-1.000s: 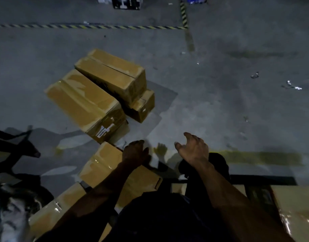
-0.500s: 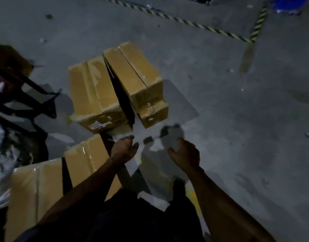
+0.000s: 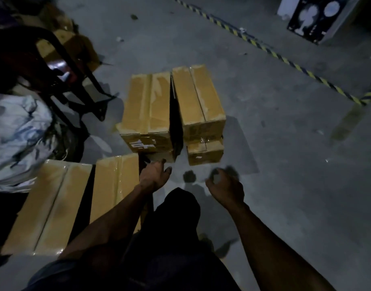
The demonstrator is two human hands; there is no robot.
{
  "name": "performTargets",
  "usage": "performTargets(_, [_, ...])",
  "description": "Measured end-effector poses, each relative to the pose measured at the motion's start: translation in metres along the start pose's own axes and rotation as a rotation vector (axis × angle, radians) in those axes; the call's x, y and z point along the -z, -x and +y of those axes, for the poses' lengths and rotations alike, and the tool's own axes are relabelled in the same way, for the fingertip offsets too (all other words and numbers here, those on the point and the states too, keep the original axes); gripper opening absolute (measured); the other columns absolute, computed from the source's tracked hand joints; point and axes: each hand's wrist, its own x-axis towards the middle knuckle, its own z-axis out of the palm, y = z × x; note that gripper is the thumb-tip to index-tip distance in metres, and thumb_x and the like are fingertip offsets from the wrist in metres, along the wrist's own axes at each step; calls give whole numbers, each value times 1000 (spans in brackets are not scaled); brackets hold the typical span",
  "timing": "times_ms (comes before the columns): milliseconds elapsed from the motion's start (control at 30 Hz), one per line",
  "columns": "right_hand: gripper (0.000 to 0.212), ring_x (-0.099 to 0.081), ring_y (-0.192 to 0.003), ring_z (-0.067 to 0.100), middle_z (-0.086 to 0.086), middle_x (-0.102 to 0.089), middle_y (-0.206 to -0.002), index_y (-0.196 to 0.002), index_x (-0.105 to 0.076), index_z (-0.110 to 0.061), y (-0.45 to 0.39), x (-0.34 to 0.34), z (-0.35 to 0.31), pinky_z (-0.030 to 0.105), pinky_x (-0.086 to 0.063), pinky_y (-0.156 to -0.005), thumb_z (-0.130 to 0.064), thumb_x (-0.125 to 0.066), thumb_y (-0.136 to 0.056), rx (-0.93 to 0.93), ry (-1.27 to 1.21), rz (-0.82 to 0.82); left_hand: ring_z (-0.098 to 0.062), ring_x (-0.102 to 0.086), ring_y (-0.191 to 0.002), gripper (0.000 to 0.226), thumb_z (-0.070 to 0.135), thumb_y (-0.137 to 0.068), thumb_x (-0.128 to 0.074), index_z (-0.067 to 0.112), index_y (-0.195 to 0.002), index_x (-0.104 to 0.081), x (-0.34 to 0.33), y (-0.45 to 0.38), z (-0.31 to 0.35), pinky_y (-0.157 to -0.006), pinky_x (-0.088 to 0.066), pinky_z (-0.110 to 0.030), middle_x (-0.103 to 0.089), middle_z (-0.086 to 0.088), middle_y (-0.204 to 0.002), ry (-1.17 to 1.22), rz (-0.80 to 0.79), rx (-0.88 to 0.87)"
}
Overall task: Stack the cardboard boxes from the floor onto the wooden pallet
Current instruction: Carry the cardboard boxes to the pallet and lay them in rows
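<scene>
Both hands reached empty toward the stacked cardboard boxes: left hand loose-fingered, right hand loosely curled.

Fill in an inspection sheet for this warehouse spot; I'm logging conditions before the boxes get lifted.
Surface: grey concrete floor, scuffed, small debris.
Job's things: two long cardboard boxes side by side, a dark gap between them; a smaller box under the right one; taped boxes nearer left. Pallet not identifiable.
Clutter: white sack, dark metal frame.
Grippers: left hand and right hand empty, reaching forward.
Cables: nothing seen.
Surroundings: yellow-black hazard tape, black-and-white printed carton.
</scene>
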Motion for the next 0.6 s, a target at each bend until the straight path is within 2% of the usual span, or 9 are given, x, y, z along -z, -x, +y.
performTargets(167, [55, -56, -120, 30, 4, -62, -130, -130, -58, -19, -38, -5, -49, 37, -48, -93, -58, -56, -91, 64, 27, -39, -35, -59, -118, 47, 40, -101, -50, 8, -134, -55, 12, -12, -27, -95, -50, -41, -62, -15, -131, 232, 122, 120])
performTargets(267, [51, -57, -117, 29, 4, -61, -128, -132, -57, -19, -66, -15, -80, 31, -43, -83, -53, -57, -94, 74, -36, -97, -34, -62, -112, 40, 40, -100, -50, 10, -124, -63, 28, -28, -47, -91, -51, -38, -67, -13, -123, 405, 186, 219])
performTargets(367, [53, -57, -117, 27, 4, -58, -134, -141, -51, -19, -107, -25, -111, 32, -47, -88, -50, -56, -97, 67, -97, -165, -33, -66, -105, 35, 40, -99, -51, 11, -111, -68, 48, -65, -71, -92, -53, -44, -71, -13, -111, 587, 223, 282])
performTargets(433, [57, -53, -124, 29, 6, -54, -139, -146, -45, -16, -139, -33, -133, 30, -42, -88, -48, -55, -100, 43, -97, -190, -34, -66, -103, 36, 37, -102, -50, 6, -107, -69, 64, -99, -85, -90, -53, -43, -71, -17, -109, 610, 248, 286])
performTargets(533, [63, -46, -134, 32, 12, -46, -150, -151, -39, -9, -197, -46, -168, 33, -40, -97, -44, -55, -101, -20, -112, -220, -36, -63, -108, 40, 34, -104, -48, -1, -112, -65, 90, -165, -112, -89, -48, -40, -67, -22, -115, 621, 236, 300])
performTargets(600, [61, -46, -135, 31, 9, -47, -149, -151, -40, -11, -238, -53, -199, 33, -39, -102, -41, -56, -101, -67, -156, -243, -40, -61, -109, 49, 39, -104, -48, -6, -114, -63, 112, -218, -135, -89, -48, -41, -65, -28, -117, 631, 204, 307])
